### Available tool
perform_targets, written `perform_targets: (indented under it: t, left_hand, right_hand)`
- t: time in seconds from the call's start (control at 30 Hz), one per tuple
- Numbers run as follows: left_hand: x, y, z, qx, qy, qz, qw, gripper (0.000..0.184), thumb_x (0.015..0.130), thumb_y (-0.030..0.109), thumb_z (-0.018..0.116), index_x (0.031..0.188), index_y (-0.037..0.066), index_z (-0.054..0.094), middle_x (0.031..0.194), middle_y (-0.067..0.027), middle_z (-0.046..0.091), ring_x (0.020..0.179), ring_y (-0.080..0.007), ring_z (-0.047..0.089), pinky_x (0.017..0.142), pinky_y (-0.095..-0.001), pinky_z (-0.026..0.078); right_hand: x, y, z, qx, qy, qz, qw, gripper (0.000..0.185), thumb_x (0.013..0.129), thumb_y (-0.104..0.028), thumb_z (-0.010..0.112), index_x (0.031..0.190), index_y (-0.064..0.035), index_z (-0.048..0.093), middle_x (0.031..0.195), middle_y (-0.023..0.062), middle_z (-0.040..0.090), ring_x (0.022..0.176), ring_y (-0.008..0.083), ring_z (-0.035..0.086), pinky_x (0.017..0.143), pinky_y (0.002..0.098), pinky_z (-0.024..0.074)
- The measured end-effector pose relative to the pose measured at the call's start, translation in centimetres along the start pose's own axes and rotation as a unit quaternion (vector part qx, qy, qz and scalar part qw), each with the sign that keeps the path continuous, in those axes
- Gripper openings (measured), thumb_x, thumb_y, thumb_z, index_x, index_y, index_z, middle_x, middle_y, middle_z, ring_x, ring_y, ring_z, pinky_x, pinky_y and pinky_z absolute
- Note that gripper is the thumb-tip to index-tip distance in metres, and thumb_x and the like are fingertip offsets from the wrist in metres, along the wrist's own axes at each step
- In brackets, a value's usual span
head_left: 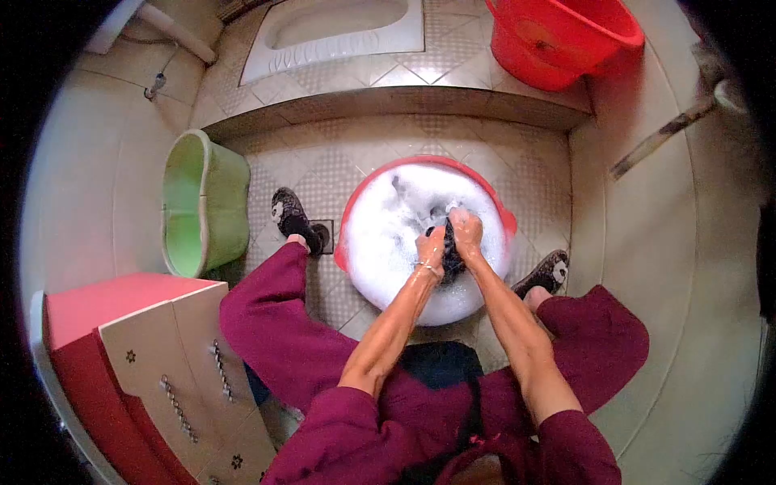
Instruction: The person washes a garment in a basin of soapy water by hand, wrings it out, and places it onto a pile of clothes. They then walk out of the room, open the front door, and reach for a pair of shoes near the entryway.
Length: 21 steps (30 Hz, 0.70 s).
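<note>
A red basin (509,222) full of white suds (380,242) stands on the tiled floor between my feet. Both my hands are over its middle, close together. My left hand (432,247), with a bracelet at the wrist, is closed on a dark wet cloth (453,257). Just right of it, my right hand (465,233) is closed on the same cloth, its fingers partly in foam. The cloth hangs down between my wrists into the suds. Its lower part is hidden by foam.
A green bucket (226,202) lies left, near a floor drain (322,236). A pink-topped cabinet (162,356) stands at the lower left. Beyond a raised step (388,103) are a squat toilet (331,44) and a red bucket (541,48). Walls rise on both sides.
</note>
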<state>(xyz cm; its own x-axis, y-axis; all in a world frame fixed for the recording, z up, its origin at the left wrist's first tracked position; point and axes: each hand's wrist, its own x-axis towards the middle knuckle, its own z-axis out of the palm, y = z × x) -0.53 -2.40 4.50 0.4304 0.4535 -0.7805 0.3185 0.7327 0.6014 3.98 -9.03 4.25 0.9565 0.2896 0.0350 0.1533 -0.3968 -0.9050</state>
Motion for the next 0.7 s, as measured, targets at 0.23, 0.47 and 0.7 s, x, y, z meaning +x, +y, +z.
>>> perform_targets:
  t: [0.23, 0.47, 0.7]
  left_hand:
    - [0.7, 1.5, -1.1, 0.111, -0.015, 0.022, 0.993, 0.019, 0.074, 0.018, 0.052, 0.065, 0.001, 0.054, 0.064, -0.0047, 0.054, 0.056, -0.0121, 0.048, 0.049, -0.0316, 0.039]
    - [-3.5, 0.3, -2.3, 0.229, -0.111, 0.145, 0.956, 0.017, 0.078, 0.018, 0.054, 0.080, 0.001, 0.057, 0.071, -0.0021, 0.055, 0.066, -0.0107, 0.050, 0.058, -0.0247, 0.041]
    - [-3.9, 8.8, -5.8, 0.344, -0.248, 0.150, 0.893, 0.035, 0.074, 0.020, 0.064, 0.103, 0.004, 0.056, 0.083, -0.0057, 0.058, 0.073, -0.0118, 0.053, 0.067, -0.0229, 0.043]
  right_hand:
    - [-3.7, -5.7, -0.8, -0.077, -0.019, -0.039, 0.996, 0.023, 0.078, -0.022, 0.050, 0.064, -0.0039, 0.051, 0.062, 0.0203, 0.052, 0.057, 0.0377, 0.052, 0.050, 0.0431, 0.0391]
    - [-1.8, 0.0, -2.5, -0.105, 0.025, 0.032, 0.994, 0.030, 0.078, -0.028, 0.052, 0.062, -0.0019, 0.051, 0.062, 0.0204, 0.051, 0.057, 0.0378, 0.051, 0.052, 0.0428, 0.0379]
    - [-0.3, -2.1, -4.4, 0.103, -0.008, 0.024, 0.994, 0.025, 0.075, -0.018, 0.057, 0.061, 0.0017, 0.050, 0.053, 0.0090, 0.047, 0.051, 0.0177, 0.046, 0.051, 0.0319, 0.0369]
